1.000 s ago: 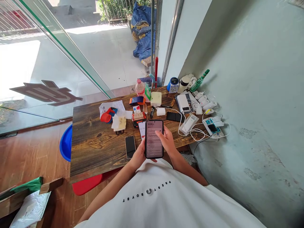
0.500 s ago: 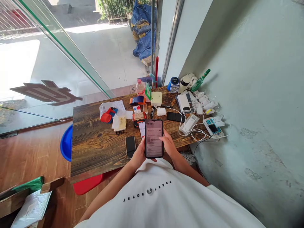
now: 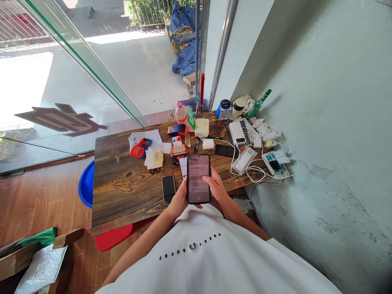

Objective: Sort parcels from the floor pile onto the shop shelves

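Note:
A black smartphone (image 3: 199, 194) is held upright in front of my body, its lit screen showing a list of notifications under a clock. My left hand (image 3: 180, 199) wraps its left edge and lower back. From the other side my right hand (image 3: 217, 185) grips the right edge, its thumb lying over the screen; the fingers behind the phone are hidden. Close to my left hand, a second phone (image 3: 168, 190) with a dark screen lies on the wooden table (image 3: 122, 179). Another phone with a white screen (image 3: 183, 166) is partly covered by the held one.
Scissors (image 3: 154, 170), papers (image 3: 153, 139), an orange-red tape dispenser (image 3: 137, 151) and a pink bottle (image 3: 181, 112) lie or stand on the table. White cables (image 3: 254, 169) and a power strip (image 3: 275, 163) crowd the right side by the wall. A blue basin (image 3: 85, 185) stands left.
The list on the phone screen has scrolled, and my right thumb has shifted slightly inward over it. Both hands keep their hold on the phone.

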Action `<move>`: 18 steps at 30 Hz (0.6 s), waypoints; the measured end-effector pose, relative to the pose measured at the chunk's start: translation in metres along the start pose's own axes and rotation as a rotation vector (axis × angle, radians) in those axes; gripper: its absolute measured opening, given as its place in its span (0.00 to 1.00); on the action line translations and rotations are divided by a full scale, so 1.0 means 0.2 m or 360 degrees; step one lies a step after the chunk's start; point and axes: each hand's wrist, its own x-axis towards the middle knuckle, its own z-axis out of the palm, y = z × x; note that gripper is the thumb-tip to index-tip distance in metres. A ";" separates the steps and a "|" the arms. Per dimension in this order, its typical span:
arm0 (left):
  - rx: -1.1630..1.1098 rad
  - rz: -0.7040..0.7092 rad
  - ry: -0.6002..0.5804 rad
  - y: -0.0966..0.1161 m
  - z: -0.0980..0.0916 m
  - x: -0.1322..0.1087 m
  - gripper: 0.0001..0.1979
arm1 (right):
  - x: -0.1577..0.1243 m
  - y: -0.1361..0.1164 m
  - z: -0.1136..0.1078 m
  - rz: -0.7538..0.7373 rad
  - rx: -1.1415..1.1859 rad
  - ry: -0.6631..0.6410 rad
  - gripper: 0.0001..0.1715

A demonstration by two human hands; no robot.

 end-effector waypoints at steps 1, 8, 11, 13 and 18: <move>0.0003 -0.0004 0.0007 0.00 0.00 0.00 0.40 | 0.00 0.00 0.00 -0.0002 -0.0008 0.0000 0.20; -0.0002 -0.0021 0.0015 -0.01 0.00 0.00 0.40 | -0.01 0.00 0.03 0.0026 -0.0038 0.0122 0.20; 0.0003 -0.0012 0.0008 -0.02 0.00 0.00 0.39 | 0.00 0.00 0.03 0.0090 0.0025 0.0218 0.18; -0.0007 0.0003 -0.0025 -0.02 0.00 0.00 0.38 | 0.00 -0.01 0.03 0.0103 0.0057 0.0235 0.19; -0.0035 0.0026 -0.0038 -0.03 -0.01 0.01 0.37 | -0.01 -0.03 0.01 -0.0029 -0.0087 0.0110 0.22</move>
